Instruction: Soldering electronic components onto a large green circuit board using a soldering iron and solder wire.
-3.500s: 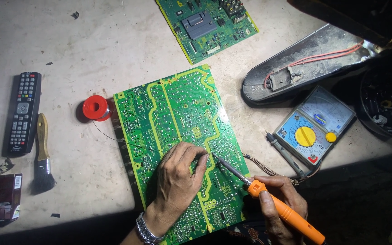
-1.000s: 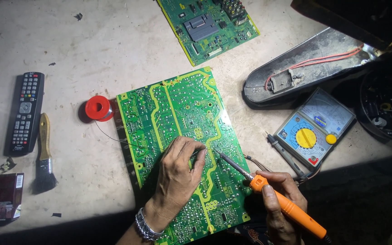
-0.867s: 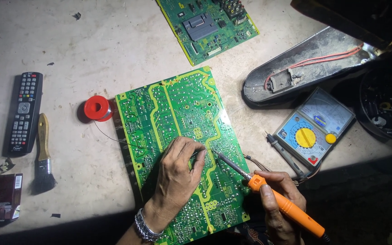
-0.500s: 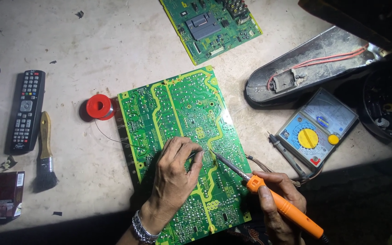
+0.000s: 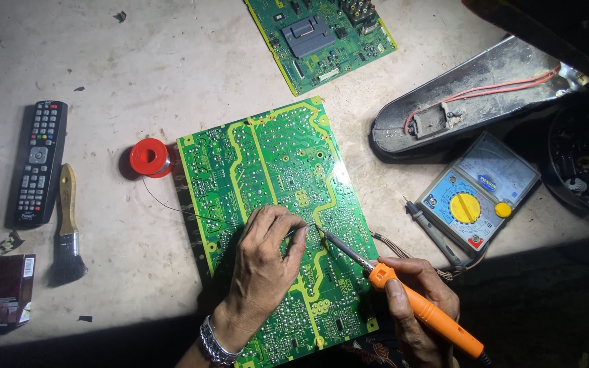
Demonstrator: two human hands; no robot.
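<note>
A large green circuit board (image 5: 267, 170) lies solder side up in the middle of the table. My left hand (image 5: 264, 266) rests on its lower half and pinches a thin solder wire (image 5: 172, 206) that runs from a red spool (image 5: 148, 158) at the board's left edge. My right hand (image 5: 414, 307) grips an orange-handled soldering iron (image 5: 424, 313). Its metal tip (image 5: 322, 233) meets the wire end just right of my left fingertips, on the board.
A second green board (image 5: 322, 37) lies at the top. A multimeter (image 5: 475, 197) with probes and a grey casing (image 5: 472, 95) with red wires sit right. A remote (image 5: 37, 163), a brush (image 5: 68, 235) and a small dark box (image 5: 7, 293) lie left.
Both hands and the iron stay at the same spot on the board. Only the view has shifted slightly.
</note>
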